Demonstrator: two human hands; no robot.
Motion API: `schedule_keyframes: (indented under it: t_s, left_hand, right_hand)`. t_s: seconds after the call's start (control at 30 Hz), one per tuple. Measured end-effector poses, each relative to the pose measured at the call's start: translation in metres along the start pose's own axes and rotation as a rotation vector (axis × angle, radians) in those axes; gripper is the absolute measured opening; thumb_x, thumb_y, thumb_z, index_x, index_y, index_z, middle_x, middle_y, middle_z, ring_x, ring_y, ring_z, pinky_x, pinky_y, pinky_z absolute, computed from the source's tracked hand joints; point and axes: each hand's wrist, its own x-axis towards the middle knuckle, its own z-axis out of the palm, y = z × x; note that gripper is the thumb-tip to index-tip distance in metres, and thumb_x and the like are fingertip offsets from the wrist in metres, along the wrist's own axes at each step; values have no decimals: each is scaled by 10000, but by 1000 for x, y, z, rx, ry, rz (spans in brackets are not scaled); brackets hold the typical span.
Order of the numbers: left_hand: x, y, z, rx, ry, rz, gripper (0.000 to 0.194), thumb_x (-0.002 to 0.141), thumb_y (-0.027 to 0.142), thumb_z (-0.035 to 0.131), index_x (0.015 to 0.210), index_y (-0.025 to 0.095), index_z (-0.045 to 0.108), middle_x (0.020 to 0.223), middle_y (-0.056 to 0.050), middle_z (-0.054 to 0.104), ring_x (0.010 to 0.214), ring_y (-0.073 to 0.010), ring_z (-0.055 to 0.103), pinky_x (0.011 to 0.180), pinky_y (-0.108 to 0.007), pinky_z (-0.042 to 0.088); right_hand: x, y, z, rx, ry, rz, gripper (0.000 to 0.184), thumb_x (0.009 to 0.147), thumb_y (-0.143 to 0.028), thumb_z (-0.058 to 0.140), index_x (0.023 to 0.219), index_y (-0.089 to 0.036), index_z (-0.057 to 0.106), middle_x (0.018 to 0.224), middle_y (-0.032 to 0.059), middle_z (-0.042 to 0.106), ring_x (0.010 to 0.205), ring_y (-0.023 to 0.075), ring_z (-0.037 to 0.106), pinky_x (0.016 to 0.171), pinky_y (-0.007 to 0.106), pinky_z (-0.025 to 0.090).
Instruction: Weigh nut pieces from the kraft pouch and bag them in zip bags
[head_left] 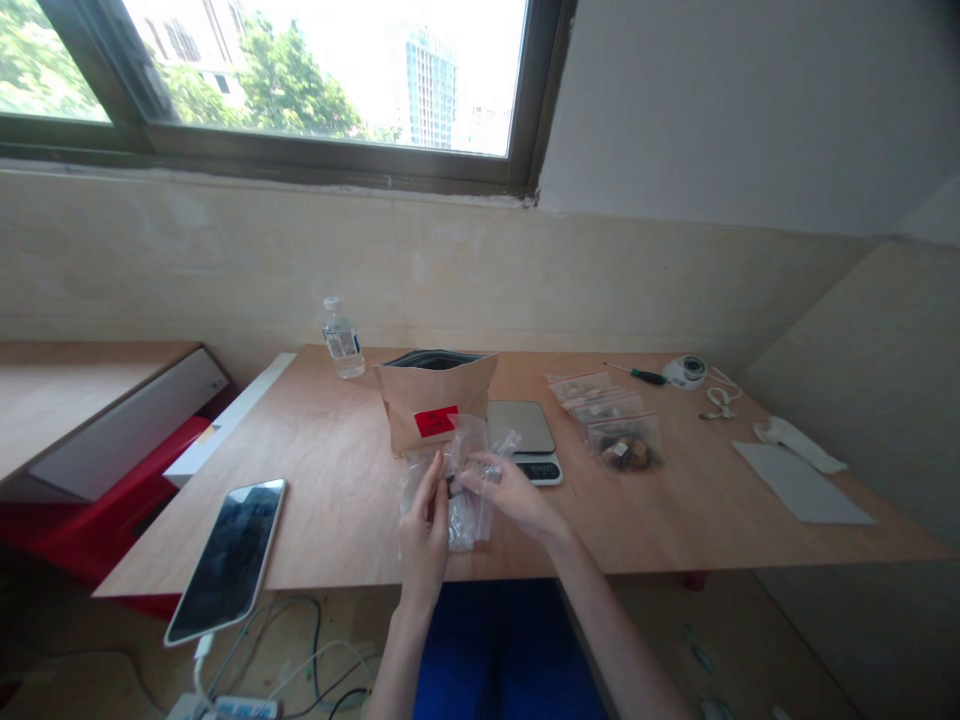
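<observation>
Clear plastic bag [466, 528] is held just in front of kraft pouch [405, 402]; scale [523, 424] is seated to pouch's R. Film is pinched w/ L hand [424, 528], thumb & fingers nearly closed; bag is also touched by R hand [517, 494], fingers part-curled, firm grip can't be confirmed. Prob. v. light, limp, slippery; best taken by rim, contents unclear.

Phone [231, 558] at front L of tbl [322, 450], water btl [343, 343] nr wall [480, 275], screwdriver [648, 377] beside dome cam [685, 372].
</observation>
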Motion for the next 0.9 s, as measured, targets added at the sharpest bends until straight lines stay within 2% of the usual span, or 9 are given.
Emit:
schedule_keyframes:
  t_s: [0.2, 0.4, 0.6, 0.67, 0.77, 0.83, 0.9]
  left_hand:
    - [-1, 2, 1, 43, 64, -59, 392, 881, 358, 489, 1258, 272, 551, 1283, -39, 589, 1197, -206, 532, 994, -338, 437]
    - [2, 11, -5, -84, 134, -138, 377, 850, 363, 528, 1193, 222, 594, 1229, -68, 624, 1147, -219, 569, 967, -340, 451]
    - [6, 10, -13, -155, 211, -204, 394, 809, 330, 554, 1161, 159, 603, 1189, -112, 640, 1101, -237, 593, 933, -357, 469]
    - [7, 8, -17, -171, 242, -228, 406, 794, 330, 567, 1153, 144, 607, 1167, -121, 649, 1093, -242, 598, 934, -361, 466]
    - [9, 5, -22, -198, 258, -255, 418, 776, 329, 584, 1148, 140, 608, 1168, -122, 647, 1110, -243, 588, 954, -361, 449]
    - [10, 4, -25, -200, 258, -268, 417, 772, 331, 588, 1143, 142, 608, 1166, -120, 649, 1109, -242, 588, 955, -363, 448]
    - [10, 3, -27, -186, 259, -269, 407, 770, 330, 588, 1131, 144, 614, 1153, -117, 656, 1098, -240, 594, 948, -362, 452]
  right_hand:
    - [1, 8, 5, 91, 35, 40, 520, 613, -417, 786, 1027, -187, 571, 885, 28, 666, 749, 172, 654, 717, 308, 518]
    - [-3, -6, 4, -20, 21, -69, 351, 689, -404, 738, 935, -179, 629, 960, 41, 687, 914, 193, 635, 847, 319, 481]
    - [-4, -24, -14, -19, 26, -74, 335, 713, -394, 716, 950, -178, 619, 901, 29, 688, 831, 162, 645, 748, 272, 497]
    - [0, -38, -21, -20, 45, -128, 336, 718, -403, 708, 954, -183, 615, 923, 33, 686, 853, 163, 645, 762, 272, 498]
    - [13, -67, -28, -74, 160, -284, 336, 729, -419, 692, 959, -190, 603, 977, 43, 679, 916, 175, 637, 825, 290, 492]
    - [26, -87, -26, -146, 235, -413, 330, 753, -427, 665, 977, -199, 584, 983, 42, 670, 928, 182, 632, 832, 303, 498]
    - [42, -104, -22, -266, 255, -538, 297, 793, -413, 622, 998, -207, 561, 976, 40, 659, 921, 183, 629, 827, 309, 500]
